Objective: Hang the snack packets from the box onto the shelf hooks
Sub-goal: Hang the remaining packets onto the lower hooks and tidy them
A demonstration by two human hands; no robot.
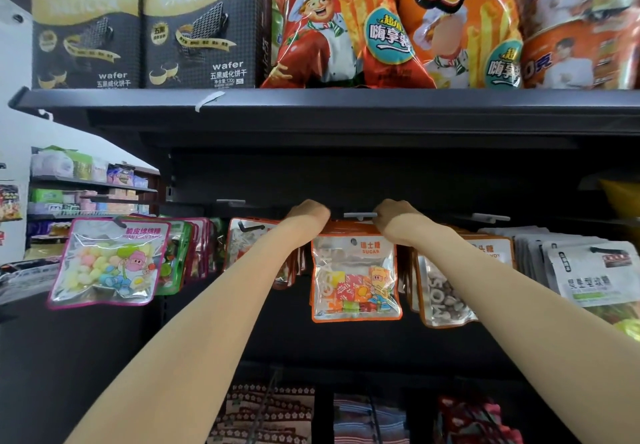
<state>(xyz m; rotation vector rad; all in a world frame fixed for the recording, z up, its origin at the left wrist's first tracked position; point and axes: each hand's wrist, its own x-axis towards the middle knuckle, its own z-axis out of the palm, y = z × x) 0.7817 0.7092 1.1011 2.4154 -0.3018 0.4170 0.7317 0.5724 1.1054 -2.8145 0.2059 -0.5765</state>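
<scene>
Reaching up with both forearms extended, the left hand (309,214) and right hand (396,216) are held at the top edge of the orange sugar packet (355,275), which hangs below a grey hook (360,215); finger closure cannot be told.

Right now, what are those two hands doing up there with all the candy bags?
A person is hanging snack packets in a shop. Both arms reach up: the left hand and right hand are at the top edge of an orange candy packet, by the grey hook tag. The fingers are hidden, so I can't tell how they hold it. More packets hang on both sides, like the pink-edged packet. Wafer boxes sit on the shelf above.
</scene>
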